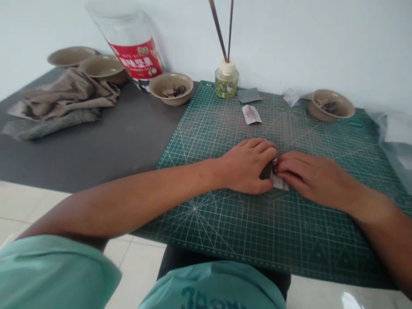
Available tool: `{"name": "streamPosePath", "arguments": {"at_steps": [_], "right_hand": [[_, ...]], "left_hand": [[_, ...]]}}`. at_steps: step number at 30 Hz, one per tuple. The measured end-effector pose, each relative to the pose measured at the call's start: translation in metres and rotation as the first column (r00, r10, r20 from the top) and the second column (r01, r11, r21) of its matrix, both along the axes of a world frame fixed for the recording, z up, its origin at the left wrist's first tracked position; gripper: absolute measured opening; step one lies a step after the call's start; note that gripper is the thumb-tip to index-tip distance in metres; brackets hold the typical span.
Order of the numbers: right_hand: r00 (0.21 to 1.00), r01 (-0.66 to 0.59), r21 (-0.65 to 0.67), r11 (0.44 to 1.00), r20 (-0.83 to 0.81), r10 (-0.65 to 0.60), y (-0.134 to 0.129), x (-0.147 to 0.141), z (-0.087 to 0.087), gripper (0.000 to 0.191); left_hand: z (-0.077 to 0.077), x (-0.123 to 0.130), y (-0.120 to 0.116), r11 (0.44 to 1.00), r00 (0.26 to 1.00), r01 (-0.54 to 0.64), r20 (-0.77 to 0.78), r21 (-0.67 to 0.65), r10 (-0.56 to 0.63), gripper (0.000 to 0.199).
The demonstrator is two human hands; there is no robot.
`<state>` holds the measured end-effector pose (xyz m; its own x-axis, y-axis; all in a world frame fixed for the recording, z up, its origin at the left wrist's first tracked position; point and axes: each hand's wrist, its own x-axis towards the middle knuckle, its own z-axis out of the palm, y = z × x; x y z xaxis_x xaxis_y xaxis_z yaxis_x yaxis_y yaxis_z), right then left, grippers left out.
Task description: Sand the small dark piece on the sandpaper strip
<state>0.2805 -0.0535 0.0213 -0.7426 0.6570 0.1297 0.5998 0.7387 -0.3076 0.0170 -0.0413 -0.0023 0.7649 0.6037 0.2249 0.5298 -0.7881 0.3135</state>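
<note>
A teal fabric garment with dark lettering (pixel 209 287) is seen nearest the camera, above a pale tiled floor (pixel 141 253). Beyond it, a green cutting mat printed with a white grid (pixel 277 240) is laid on a dark grey tabletop (pixel 135 137). Over the mat, the right hand (pixel 312 176) is held with thumb and fingertips drawn narrow at a small pale, dark-marked piece (pixel 280 183); whether it is gripped cannot be told. The piece is placed between the two hands, just above or on the mat. The left hand (pixel 249 167) is set opposite, its thumb and fingers spread around a dark patch; what is held there cannot be told. Farther off, a curved whitish piece (pixel 252 115) and a flat grey rectangular sheet (pixel 249 95) are seen on the mat, with a crumpled brownish-grey cloth (pixel 64 98) at the left. At the back, a tan round bowl with small dark pieces (pixel 172 101), a glass bottle holding dark sticks (pixel 226 83) and a clear jar with a red label (pixel 135 58) are lined before a white wall (pixel 289 38).
</note>
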Motion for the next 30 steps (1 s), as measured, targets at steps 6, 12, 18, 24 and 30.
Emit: {"name": "streamPosePath", "arguments": {"at_steps": [6, 12, 18, 24, 30], "right_hand": [[0.997, -0.075, -0.177, 0.981, -0.011, 0.074, -0.0006, 0.0026, 0.0041, 0.015], [0.999, 0.017, -0.083, 0.996, -0.05, -0.021, -0.0013, 0.0004, 0.0031, 0.016], [0.999, -0.039, -0.107, 0.994, -0.024, 0.037, 0.0008, 0.0018, -0.0003, 0.018], [1.0, -0.01, -0.113, 0.994, -0.007, 0.009, 0.005, 0.0075, 0.0026, 0.014], [1.0, 0.016, -0.028, 0.999, -0.017, -0.017, 0.006, 0.0005, -0.0036, 0.019]], "left_hand": [[0.0038, -0.0006, -0.0003, 1.0, 1.0, 0.009, -0.029, -0.02, -0.009, 0.049], [0.0035, -0.0008, 0.0006, 1.0, 1.0, 0.007, -0.026, -0.024, -0.007, 0.049], [0.0023, -0.001, 0.0003, 1.0, 1.0, 0.017, -0.014, -0.021, -0.018, 0.051], [0.0011, -0.0007, 0.0004, 1.0, 1.0, 0.003, -0.022, -0.012, -0.003, 0.05], [0.0, 0.0002, 0.0008, 1.0, 1.0, 0.016, -0.001, -0.002, -0.016, 0.05]]}}
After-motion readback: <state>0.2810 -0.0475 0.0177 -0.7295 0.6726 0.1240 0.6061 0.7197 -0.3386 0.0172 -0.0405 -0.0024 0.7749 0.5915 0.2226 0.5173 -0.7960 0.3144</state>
